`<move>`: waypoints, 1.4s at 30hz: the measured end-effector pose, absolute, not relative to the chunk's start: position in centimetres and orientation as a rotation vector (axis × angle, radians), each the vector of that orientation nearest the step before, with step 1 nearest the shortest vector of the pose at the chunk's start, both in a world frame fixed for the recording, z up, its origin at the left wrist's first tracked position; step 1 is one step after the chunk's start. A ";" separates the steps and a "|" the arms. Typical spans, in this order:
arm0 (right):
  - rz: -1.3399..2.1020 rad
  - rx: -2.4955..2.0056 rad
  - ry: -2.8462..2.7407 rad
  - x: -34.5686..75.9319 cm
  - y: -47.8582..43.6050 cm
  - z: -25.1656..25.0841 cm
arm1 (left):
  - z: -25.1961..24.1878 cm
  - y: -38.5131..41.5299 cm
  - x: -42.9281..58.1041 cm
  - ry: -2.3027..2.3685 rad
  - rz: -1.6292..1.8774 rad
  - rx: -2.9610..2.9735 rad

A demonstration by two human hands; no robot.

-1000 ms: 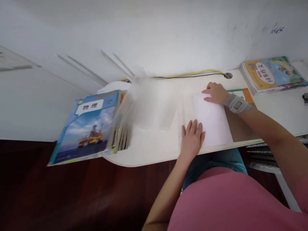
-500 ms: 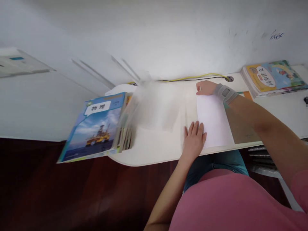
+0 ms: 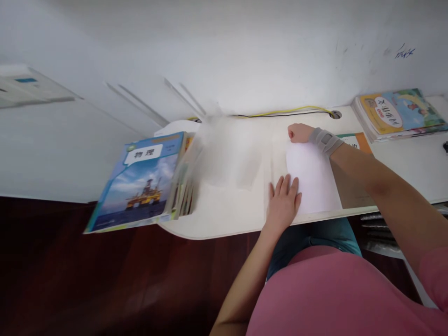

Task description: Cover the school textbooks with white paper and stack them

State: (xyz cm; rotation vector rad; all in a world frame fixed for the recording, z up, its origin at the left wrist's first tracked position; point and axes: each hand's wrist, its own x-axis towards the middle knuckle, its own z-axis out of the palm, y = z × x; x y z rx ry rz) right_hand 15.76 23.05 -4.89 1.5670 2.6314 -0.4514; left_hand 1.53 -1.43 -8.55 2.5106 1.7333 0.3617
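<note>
My left hand [image 3: 283,203] lies flat with fingers spread, over the left edge of a white page [image 3: 313,179] and a clear plastic sheet [image 3: 269,186] beside it. At the page's top left corner is my right hand [image 3: 299,133], its fingers curled closed; what they pinch is hidden. Beneath the page, to its right, a book with a brown and orange cover [image 3: 353,182] shows in part. Further left, transparent plastic film [image 3: 231,154] spreads over the white desk.
A blue physics book [image 3: 140,182] tops a stack at the desk's left end. More books [image 3: 402,112] are piled at the back right. Yellow and black cables [image 3: 294,110] run along the wall to a desk hole. The white desk [image 3: 217,219] has a rounded left corner.
My right hand has curled tighter and moved slightly down and right. More of the orange part of the cover shows beyond my wrist. My left hand has stayed almost in place.
</note>
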 end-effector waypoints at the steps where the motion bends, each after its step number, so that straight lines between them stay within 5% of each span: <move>1: -0.458 1.564 2.639 15.6 22.9 -4.9 | -8.6 -1.4 1.5 1.727 0.370 2.514; 12: -0.325 1.673 3.106 20.1 18.5 -3.5 | -9.0 -1.5 1.2 1.737 0.546 2.477; 21: -0.632 1.443 3.165 27.6 4.6 -7.4 | -8.9 -1.1 0.7 1.667 0.568 2.424; 42: -0.454 1.743 2.981 23.1 3.4 -8.7 | -10.1 -0.7 -3.4 1.624 0.857 2.217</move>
